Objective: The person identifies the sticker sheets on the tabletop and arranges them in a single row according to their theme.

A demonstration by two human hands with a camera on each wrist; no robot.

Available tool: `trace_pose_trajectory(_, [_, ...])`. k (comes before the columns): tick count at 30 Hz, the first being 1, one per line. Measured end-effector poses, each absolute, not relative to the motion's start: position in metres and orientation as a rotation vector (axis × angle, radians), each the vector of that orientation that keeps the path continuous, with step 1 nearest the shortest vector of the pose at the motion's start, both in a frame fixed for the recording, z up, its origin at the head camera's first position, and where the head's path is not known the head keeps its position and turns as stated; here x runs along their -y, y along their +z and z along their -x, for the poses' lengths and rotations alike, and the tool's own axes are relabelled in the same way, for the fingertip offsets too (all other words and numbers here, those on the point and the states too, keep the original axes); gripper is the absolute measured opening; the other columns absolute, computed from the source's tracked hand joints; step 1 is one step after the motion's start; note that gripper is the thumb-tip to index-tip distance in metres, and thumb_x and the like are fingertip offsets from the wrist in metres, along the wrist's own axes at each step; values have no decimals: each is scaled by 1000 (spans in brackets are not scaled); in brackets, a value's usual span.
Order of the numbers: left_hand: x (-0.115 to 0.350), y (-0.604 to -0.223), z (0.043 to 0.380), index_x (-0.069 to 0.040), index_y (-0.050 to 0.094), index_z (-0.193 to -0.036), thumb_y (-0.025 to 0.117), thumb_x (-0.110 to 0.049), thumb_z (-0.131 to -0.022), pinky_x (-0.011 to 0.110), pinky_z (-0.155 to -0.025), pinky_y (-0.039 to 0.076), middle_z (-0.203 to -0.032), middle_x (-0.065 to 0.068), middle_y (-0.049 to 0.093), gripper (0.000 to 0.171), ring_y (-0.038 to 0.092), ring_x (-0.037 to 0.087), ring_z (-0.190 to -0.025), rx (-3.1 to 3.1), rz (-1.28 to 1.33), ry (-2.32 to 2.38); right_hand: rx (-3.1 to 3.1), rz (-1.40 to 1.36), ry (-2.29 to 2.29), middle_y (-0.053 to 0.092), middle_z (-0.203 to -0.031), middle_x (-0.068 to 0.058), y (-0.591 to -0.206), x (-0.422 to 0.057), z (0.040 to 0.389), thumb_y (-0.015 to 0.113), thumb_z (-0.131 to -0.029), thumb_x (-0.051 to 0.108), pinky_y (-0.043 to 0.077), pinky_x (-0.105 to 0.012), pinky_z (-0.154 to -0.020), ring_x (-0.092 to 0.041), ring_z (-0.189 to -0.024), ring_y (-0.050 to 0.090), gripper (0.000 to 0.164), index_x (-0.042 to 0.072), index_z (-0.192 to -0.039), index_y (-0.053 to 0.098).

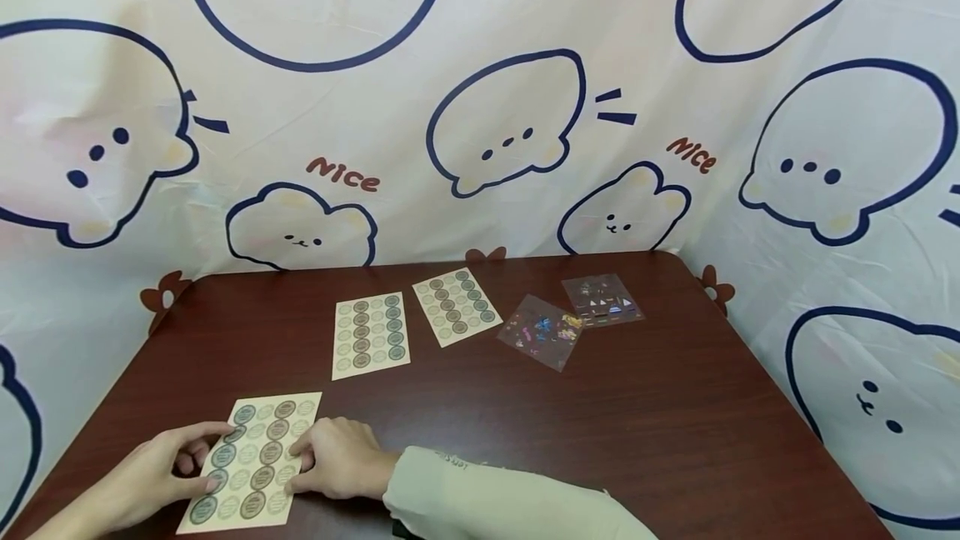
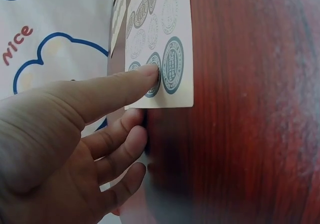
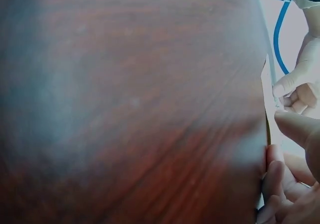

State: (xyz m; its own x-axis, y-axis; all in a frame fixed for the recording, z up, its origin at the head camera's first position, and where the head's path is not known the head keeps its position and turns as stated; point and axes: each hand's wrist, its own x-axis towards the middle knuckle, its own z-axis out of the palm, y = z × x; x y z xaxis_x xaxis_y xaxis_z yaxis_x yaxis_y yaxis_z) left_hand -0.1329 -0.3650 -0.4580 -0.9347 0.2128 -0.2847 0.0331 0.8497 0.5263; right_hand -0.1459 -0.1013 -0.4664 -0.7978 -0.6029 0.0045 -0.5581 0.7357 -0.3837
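Observation:
A cream sticker sheet (image 1: 251, 465) with rows of round, coin-like seals is held between both hands over the near left of the table. My left hand (image 1: 159, 467) pinches its left edge. In the left wrist view the left thumb (image 2: 120, 92) lies across a dark green seal, with the other fingers beneath the sheet. On the opposite edge my right hand (image 1: 339, 458) grips the sheet. The right wrist view shows the right thumb (image 3: 297, 129) on top and curled fingers below, the sheet seen nearly edge-on.
Two similar sheets, a left one (image 1: 371, 334) and a tilted one (image 1: 457, 307), lie farther back on the brown table (image 1: 637, 432). Right of them are two clear sheets with small colourful pieces, one nearer (image 1: 542, 333) and one farther (image 1: 604, 300). A printed cloth (image 1: 495, 223) hangs behind.

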Motion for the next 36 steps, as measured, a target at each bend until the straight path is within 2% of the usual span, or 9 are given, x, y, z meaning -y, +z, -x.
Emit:
trace_pose_trajectory(5, [371,-460,134,2,55,-139,83,-23,-83,24,-61,30,-88,1,48,68,37,4,-69,-2715,-199,742,-2810,919,-580,53,-67,32,-468,104,149,85,-77,47,33,-11,-57,13,-60,43,33,44,-109,75])
trace_pose_trajectory(11, [379,-465,134,5,53,-137,82,-21,-84,24,-62,30,-89,3,45,66,35,2,-70,-2719,-282,784,-2818,917,-593,51,-67,31,-470,106,151,86,-76,47,32,-11,-56,13,-60,43,31,43,-104,74])
trace_pose_trajectory(36, [378,-472,137,4,52,-136,82,-19,-83,25,-63,28,-91,3,44,65,33,3,-72,-2678,-267,820,-2788,887,-612,51,-66,31,-471,103,151,85,-76,45,33,-13,-59,13,-62,44,32,44,-105,72])
